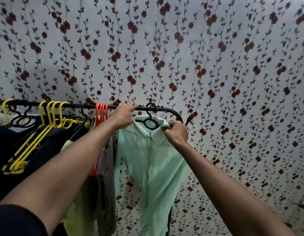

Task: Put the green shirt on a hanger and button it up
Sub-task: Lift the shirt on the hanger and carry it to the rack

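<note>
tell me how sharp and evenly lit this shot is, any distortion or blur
Head view: wide-angle bending curves the rail and fans the wallpaper vines outward; edges look smeared, the centre sharper; light is soft and flat, dimmer at lower left around the dark clothes; no glare; the green shirt and both hands are reasonably clear.

Mint-green shirt (154, 160) on black hanger (150, 122); yellow hangers (50, 116); orange hangers (101, 114); red-flowered, dark-vined wall covering (181, 48)

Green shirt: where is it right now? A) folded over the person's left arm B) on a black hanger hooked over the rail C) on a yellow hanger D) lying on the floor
B: the green shirt drapes from a black hanger whose hook sits over the black rail, while the right hand grips its collar.
</note>
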Motion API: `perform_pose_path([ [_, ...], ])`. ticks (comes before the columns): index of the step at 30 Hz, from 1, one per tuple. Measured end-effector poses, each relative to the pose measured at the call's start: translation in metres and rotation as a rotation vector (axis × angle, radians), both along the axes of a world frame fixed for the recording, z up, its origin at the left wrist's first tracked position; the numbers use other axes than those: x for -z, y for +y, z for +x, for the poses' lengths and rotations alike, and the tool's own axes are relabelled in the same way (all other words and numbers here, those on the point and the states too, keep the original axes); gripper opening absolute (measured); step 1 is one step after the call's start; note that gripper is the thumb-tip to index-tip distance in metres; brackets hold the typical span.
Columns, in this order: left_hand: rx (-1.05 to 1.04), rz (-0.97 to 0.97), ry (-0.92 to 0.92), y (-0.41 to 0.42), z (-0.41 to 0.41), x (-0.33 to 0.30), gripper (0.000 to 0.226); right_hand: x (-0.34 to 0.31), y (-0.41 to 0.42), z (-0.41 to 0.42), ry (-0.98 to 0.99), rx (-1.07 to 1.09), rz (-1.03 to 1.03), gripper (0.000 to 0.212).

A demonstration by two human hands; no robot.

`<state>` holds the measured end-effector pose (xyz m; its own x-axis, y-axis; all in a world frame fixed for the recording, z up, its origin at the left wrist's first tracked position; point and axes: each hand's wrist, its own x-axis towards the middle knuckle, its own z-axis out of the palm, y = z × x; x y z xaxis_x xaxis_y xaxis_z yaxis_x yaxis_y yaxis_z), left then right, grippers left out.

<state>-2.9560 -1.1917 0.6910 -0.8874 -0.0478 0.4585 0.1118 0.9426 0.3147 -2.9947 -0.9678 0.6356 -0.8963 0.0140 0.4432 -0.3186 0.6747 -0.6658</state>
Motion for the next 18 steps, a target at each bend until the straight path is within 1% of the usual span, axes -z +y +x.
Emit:
perform_pose_path([
  [6, -0.006, -0.034, -0.012, 0.0, 0.003, 0.003, 0.086, 0.01, 0.002, 0.005, -0.038, -0.001, -0.002, 0.012],
  [8, -0.018, -0.099, 0.022, 0.0, 0.004, 0.012, 0.091, 0.012, 0.002, 0.005, -0.062, -0.015, -0.001, 0.015],
  [10, -0.023, -0.126, 0.112, 0.002, 0.004, 0.027, 0.092, 0.013, 0.004, 0.004, -0.094, -0.049, 0.0, 0.019],
  [12, -0.012, -0.098, 0.202, 0.006, 0.008, 0.045, 0.09, 0.011, 0.008, 0.002, -0.11, -0.117, -0.019, 0.026],
  [15, -0.003, -0.056, 0.277, 0.008, 0.008, 0.067, 0.09, 0.001, 0.013, -0.002, -0.153, -0.292, -0.013, 0.03],
  [18, -0.012, 0.062, 0.319, 0.017, 0.01, 0.08, 0.089, -0.008, 0.011, -0.01, -0.314, -0.464, -0.077, 0.046],
])
